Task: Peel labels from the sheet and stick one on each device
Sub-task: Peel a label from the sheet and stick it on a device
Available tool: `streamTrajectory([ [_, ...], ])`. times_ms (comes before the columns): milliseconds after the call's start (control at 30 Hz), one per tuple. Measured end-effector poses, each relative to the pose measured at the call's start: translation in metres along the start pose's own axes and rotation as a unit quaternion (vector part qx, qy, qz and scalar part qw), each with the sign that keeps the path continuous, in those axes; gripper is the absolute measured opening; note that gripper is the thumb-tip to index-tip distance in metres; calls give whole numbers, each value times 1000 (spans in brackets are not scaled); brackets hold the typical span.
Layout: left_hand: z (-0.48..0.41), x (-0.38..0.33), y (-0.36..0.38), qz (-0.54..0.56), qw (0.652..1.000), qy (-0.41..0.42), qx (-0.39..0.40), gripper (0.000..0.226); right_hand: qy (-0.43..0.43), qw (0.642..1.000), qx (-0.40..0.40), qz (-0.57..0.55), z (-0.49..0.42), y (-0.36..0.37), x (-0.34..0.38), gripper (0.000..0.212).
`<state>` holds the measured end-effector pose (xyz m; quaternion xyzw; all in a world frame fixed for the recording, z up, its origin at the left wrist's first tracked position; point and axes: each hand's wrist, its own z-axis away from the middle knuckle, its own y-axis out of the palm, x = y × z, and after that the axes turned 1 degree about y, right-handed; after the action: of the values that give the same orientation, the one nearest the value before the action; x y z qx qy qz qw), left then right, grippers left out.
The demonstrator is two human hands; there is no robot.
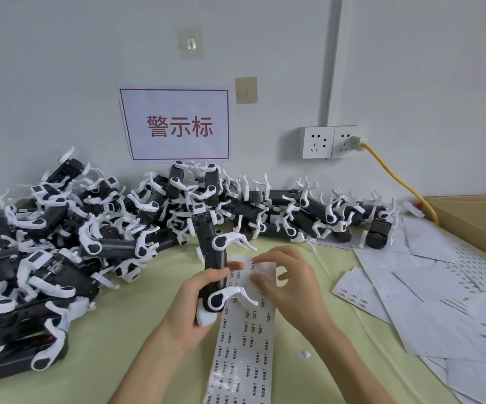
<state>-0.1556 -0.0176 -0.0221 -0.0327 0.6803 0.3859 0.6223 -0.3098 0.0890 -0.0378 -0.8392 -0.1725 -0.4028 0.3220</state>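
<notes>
Pale yellow-green cloth-covered table — heaped along its back and left with black-and-white plastic devices. Loose white backing sheets spread at right; brown cardboard box at far right edge; small white paper scrap near front.

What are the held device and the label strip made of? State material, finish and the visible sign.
Device: looks like moulded plastic, matte black body with smooth white clips; faint sheen on the curved parts. Label strip: apparently paper labels on glossy backing; it bends and reflects light.
</notes>
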Motion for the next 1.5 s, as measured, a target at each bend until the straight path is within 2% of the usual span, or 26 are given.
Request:
streamTrajectory([
  [200,1,-1,1,4,1000,-8,29,29,-50,995,-23,83,1,1,1,21],
  [500,-2,2,4,-75,997,27,-5,32,-34,998,-9,58,3,5,1,6],
  [633,-4,6,3,-95,994,42,-22,40,-35,997,-6,75,3,4,0,3],
  [1100,-9,12,3,-113,989,89,-36,31,-27,999,-3,47,4,4,-1,20],
  [1500,-7,10,5,-123,988,92,-29,29,-11,999,-5,32,3,3,-2,19],
])
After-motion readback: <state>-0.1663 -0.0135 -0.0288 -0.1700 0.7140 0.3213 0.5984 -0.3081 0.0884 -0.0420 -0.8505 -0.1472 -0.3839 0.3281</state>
